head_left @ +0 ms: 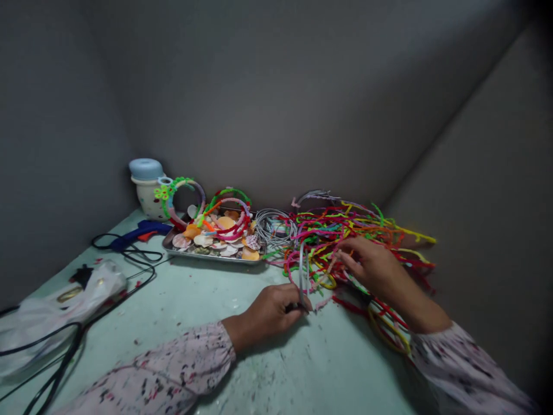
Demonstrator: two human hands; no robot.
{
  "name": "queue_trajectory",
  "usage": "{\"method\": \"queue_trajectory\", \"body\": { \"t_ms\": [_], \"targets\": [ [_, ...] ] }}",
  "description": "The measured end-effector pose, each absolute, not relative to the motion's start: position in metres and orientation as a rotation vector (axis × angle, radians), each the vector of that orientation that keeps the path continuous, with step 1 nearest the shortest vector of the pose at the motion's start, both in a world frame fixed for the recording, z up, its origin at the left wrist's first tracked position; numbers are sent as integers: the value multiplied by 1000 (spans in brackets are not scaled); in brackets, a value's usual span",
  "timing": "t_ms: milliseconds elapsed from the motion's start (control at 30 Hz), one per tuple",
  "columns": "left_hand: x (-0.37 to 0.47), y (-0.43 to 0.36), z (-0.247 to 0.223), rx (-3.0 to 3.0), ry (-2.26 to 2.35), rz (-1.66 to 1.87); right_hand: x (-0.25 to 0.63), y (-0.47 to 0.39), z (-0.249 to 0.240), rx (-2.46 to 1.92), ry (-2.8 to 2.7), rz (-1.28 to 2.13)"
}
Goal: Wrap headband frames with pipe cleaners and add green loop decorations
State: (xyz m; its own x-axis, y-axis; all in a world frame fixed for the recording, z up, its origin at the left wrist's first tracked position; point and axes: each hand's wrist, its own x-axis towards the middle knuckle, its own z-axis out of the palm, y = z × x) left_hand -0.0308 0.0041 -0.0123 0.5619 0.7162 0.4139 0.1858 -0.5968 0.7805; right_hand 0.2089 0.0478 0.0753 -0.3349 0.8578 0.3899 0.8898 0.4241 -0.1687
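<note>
My left hand (pixel 276 305) is closed, its thumb and fingers pinching the near end of a thin grey headband (pixel 301 265) that stands up from the table. A short pale pink pipe cleaner end (pixel 324 303) sticks out beside these fingertips. To the right, my right hand (pixel 367 262) pinches a light pink fuzzy pipe cleaner (pixel 332 264) between thumb and fingers. Behind and around it spreads a tangled heap of coloured pipe cleaners (pixel 358 222). How the pink strand meets the headband is too blurred to make out.
A metal tray (pixel 216 258) of seashells (pixel 203 240) holds several finished-looking wrapped headbands (pixel 233 199). Grey headbands (pixel 274 227) lie beside it. Leftward are a blue glue gun (pixel 133 235), its black cord (pixel 151 271), a lidded cup (pixel 149 193) and a white plastic bag (pixel 86 294). Walls enclose the table.
</note>
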Motion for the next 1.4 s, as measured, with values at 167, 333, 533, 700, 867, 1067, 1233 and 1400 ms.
{"method": "queue_trajectory", "body": {
  "t_ms": [167, 333, 533, 700, 867, 1067, 1233, 1400],
  "targets": [
    [-32, 6, -13, 2107, 755, 975, 188, 95, 62, -1485, -2223, -366],
    [-33, 7, -14, 2082, 777, 992, 181, 113, 41, -1538, -2201, -410],
    [-32, 8, -15, 2031, 789, 980, 181, 110, 37, -1478, -2104, -301],
    [-32, 7, -11, 1983, 791, 945, 184, 106, 57, -1354, -1931, -255],
    [-32, 6, -5, 1995, 851, 942, 181, 90, 83, -1281, -1841, -273],
    [-33, 4, -1, 1985, 925, 915, 168, 65, 106, -1175, -1726, -180],
    [-32, 6, -2, 1884, 953, 932, 169, 61, 113, -1152, -1436, -30],
    [-32, 8, -6, 1711, 944, 922, 181, 68, 120, -979, -1177, 280]
  ]
}}
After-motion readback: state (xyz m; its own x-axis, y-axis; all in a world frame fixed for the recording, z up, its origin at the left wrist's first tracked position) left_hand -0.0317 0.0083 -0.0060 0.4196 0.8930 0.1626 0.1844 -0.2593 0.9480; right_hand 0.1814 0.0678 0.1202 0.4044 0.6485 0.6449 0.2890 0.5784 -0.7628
